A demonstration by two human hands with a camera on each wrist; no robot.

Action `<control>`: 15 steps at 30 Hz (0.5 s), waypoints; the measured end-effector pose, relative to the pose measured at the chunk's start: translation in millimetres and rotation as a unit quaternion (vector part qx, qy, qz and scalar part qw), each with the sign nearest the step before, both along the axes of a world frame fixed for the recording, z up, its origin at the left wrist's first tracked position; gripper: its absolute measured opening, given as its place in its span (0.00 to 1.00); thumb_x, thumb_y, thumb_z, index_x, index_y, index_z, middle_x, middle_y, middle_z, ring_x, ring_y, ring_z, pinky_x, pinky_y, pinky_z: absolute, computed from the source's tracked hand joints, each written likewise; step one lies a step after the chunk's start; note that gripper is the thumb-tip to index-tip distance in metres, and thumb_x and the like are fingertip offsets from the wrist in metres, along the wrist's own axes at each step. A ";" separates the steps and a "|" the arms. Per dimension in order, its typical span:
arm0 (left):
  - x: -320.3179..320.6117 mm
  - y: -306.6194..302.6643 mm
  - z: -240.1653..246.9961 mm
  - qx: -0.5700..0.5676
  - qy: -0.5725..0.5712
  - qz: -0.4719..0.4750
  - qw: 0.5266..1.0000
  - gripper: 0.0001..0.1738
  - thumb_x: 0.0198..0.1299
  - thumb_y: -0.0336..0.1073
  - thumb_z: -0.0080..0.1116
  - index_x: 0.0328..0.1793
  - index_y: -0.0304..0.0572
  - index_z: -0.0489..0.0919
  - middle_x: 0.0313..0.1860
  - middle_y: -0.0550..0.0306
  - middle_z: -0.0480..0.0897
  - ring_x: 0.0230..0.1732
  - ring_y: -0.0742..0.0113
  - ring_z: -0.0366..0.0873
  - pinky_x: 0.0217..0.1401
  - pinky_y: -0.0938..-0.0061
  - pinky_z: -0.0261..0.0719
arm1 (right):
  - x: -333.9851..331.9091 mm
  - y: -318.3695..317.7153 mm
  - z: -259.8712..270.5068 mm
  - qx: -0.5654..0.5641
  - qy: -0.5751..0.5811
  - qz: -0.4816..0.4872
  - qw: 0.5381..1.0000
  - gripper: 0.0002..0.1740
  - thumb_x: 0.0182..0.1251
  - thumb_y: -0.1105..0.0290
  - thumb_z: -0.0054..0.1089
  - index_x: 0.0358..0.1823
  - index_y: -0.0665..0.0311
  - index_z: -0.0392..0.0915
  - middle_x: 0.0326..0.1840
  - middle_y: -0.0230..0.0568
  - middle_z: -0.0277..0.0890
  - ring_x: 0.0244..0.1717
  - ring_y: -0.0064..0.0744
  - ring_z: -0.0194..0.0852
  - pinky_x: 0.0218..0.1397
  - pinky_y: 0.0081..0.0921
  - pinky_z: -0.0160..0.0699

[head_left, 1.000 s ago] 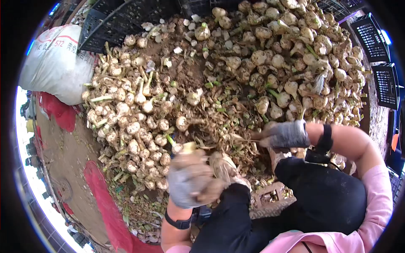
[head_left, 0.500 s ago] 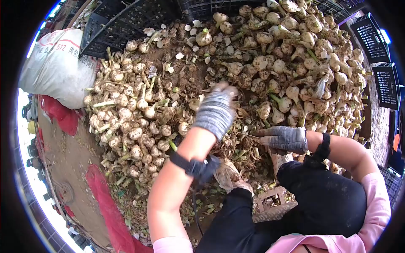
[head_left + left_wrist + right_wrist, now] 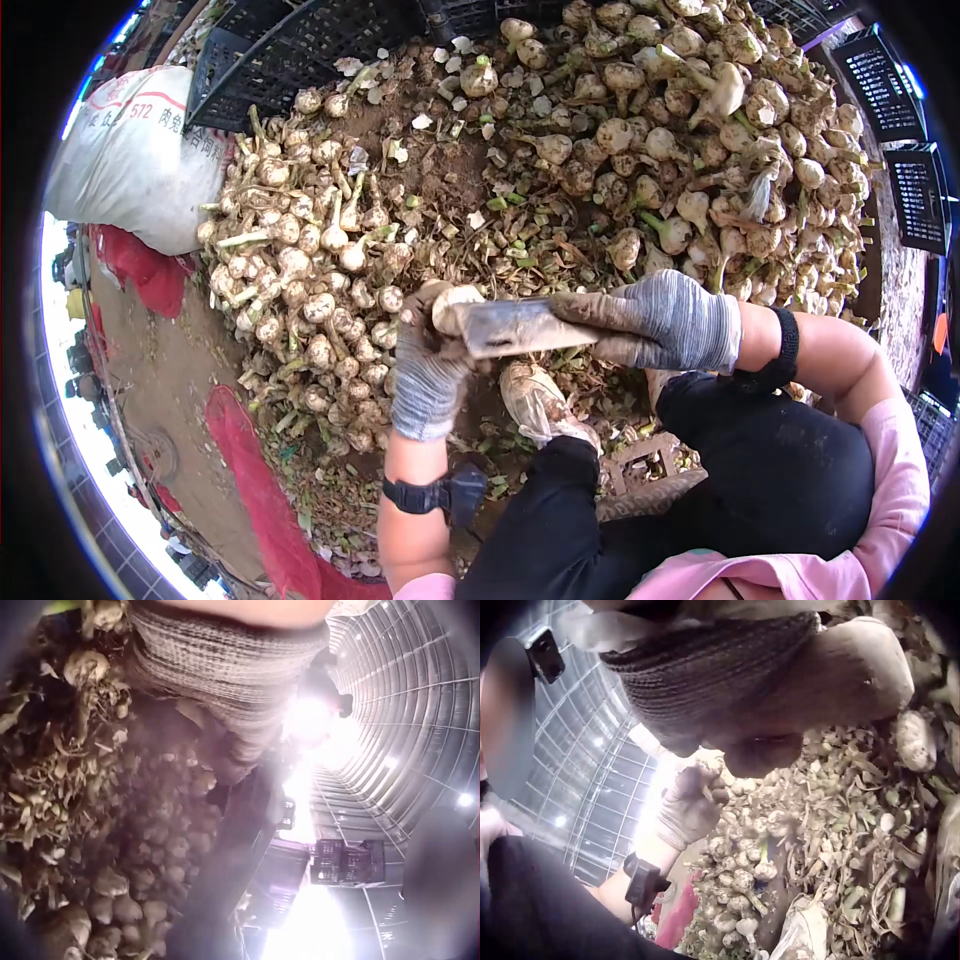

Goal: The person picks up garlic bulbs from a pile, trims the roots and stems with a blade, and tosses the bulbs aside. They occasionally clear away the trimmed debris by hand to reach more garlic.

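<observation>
In a grey knit glove with soiled fingers, my left hand (image 3: 425,375) grips a pale garlic bulb (image 3: 452,308) in front of the knees. My gloved right hand (image 3: 665,320) holds a broad-bladed knife (image 3: 525,328), its flat side facing up toward the head camera. The far end of the blade overlaps the bulb in the head view. From the right wrist, the left hand (image 3: 690,810) shows with its fingers curled around the bulb (image 3: 709,763). The right hand's own fingers are mostly dark there.
A heap of bulbs (image 3: 310,320) lies at left and a larger heap (image 3: 700,150) at right. Peelings and cut stems (image 3: 540,235) cover the ground between. Black crates (image 3: 300,65) stand behind, beside a white sack (image 3: 140,160). Red netting (image 3: 250,480) lies at left.
My left hand reached forward to a bulb between the heaps, then came back toward the knees holding one. The right hand has moved slightly up, and the knife blade now shows broadside.
</observation>
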State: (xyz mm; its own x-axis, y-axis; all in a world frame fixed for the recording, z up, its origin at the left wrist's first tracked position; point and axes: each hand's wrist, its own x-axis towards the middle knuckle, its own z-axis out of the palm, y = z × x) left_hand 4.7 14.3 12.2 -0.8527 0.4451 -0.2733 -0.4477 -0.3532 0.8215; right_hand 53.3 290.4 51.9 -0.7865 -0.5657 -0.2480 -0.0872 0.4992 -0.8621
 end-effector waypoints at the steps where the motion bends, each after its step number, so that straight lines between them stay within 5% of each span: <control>1: 7.8 2.6 3.2 -0.031 0.020 -0.006 0.999 0.28 0.53 0.27 0.65 0.60 0.40 0.68 0.49 0.51 0.78 0.42 0.61 0.81 0.35 0.71 0.90 | -1.9 -3.1 3.8 -0.005 0.053 0.014 0.998 0.31 0.69 0.55 0.50 0.72 0.52 0.57 0.38 0.53 0.78 0.36 0.54 0.79 0.38 0.41 0.78; 3: 12.0 -0.8 -2.6 0.083 -0.198 0.065 0.974 0.23 0.60 0.38 0.58 0.61 0.43 0.68 0.49 0.50 0.78 0.47 0.59 0.79 0.41 0.62 0.86 | -2.8 -8.3 2.3 -0.009 0.152 0.033 0.988 0.33 0.67 0.54 0.52 0.72 0.50 0.57 0.32 0.49 0.77 0.28 0.50 0.78 0.31 0.40 0.77; 5: 16.2 -5.8 -25.1 0.007 -0.129 0.062 0.990 0.22 0.62 0.43 0.55 0.60 0.43 0.69 0.48 0.51 0.78 0.47 0.58 0.79 0.45 0.61 0.84 | -6.9 -11.2 11.5 0.024 0.156 0.065 0.985 0.33 0.67 0.53 0.52 0.72 0.49 0.57 0.31 0.48 0.77 0.27 0.50 0.77 0.29 0.40 0.76; 6: 13.5 -5.0 -34.0 -0.149 0.063 -0.008 0.987 0.24 0.61 0.47 0.55 0.60 0.46 0.69 0.49 0.53 0.77 0.47 0.61 0.79 0.47 0.64 0.81 | -9.0 -13.0 15.5 0.056 0.161 0.094 0.981 0.33 0.67 0.53 0.51 0.72 0.49 0.57 0.29 0.48 0.76 0.25 0.49 0.77 0.27 0.40 0.75; 8: 14.0 -1.1 -29.5 -0.295 0.249 -0.079 0.919 0.25 0.60 0.51 0.55 0.60 0.49 0.70 0.49 0.56 0.76 0.47 0.63 0.78 0.50 0.66 0.79 | -9.9 -16.9 17.1 0.056 0.167 0.099 0.979 0.33 0.67 0.52 0.50 0.72 0.48 0.56 0.26 0.46 0.74 0.22 0.48 0.75 0.23 0.39 0.72; 10: 7.4 33.5 45.3 -0.447 0.568 -0.135 0.678 0.25 0.55 0.57 0.58 0.55 0.56 0.74 0.43 0.61 0.77 0.45 0.65 0.77 0.55 0.68 0.75 | -12.1 -21.5 20.5 0.047 0.187 0.113 0.975 0.33 0.67 0.52 0.50 0.73 0.48 0.56 0.25 0.45 0.73 0.21 0.47 0.75 0.22 0.38 0.72; 12: 12.1 28.6 41.1 -0.476 0.463 -0.186 0.724 0.25 0.50 0.59 0.63 0.51 0.60 0.77 0.37 0.66 0.79 0.44 0.66 0.76 0.57 0.67 0.72 | -15.0 -26.5 23.1 0.060 0.203 0.121 0.970 0.34 0.67 0.52 0.50 0.73 0.48 0.54 0.23 0.44 0.72 0.19 0.45 0.73 0.21 0.36 0.70; 13: 13.2 29.0 39.9 -0.491 0.516 -0.183 0.677 0.25 0.49 0.60 0.63 0.50 0.60 0.78 0.35 0.65 0.79 0.43 0.65 0.76 0.58 0.67 0.71 | -15.7 -28.7 23.8 0.041 0.196 0.127 0.971 0.34 0.67 0.53 0.50 0.73 0.48 0.54 0.22 0.43 0.72 0.19 0.45 0.73 0.20 0.37 0.70; 15: 14.9 26.3 38.5 -0.491 0.498 -0.225 0.678 0.25 0.50 0.58 0.63 0.51 0.58 0.78 0.39 0.63 0.79 0.45 0.65 0.75 0.58 0.65 0.69 | -14.3 -32.5 24.5 0.026 0.198 0.121 0.972 0.36 0.62 0.48 0.55 0.71 0.48 0.60 0.21 0.37 0.68 0.17 0.40 0.70 0.19 0.34 0.66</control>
State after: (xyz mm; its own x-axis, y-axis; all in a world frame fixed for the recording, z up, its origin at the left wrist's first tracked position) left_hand 19.6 40.6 50.8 -0.6699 0.7423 -0.0152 0.6218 0.5722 0.5348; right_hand 39.0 257.9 76.4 -0.6720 -0.7405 0.0128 -0.5266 0.4656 -0.7112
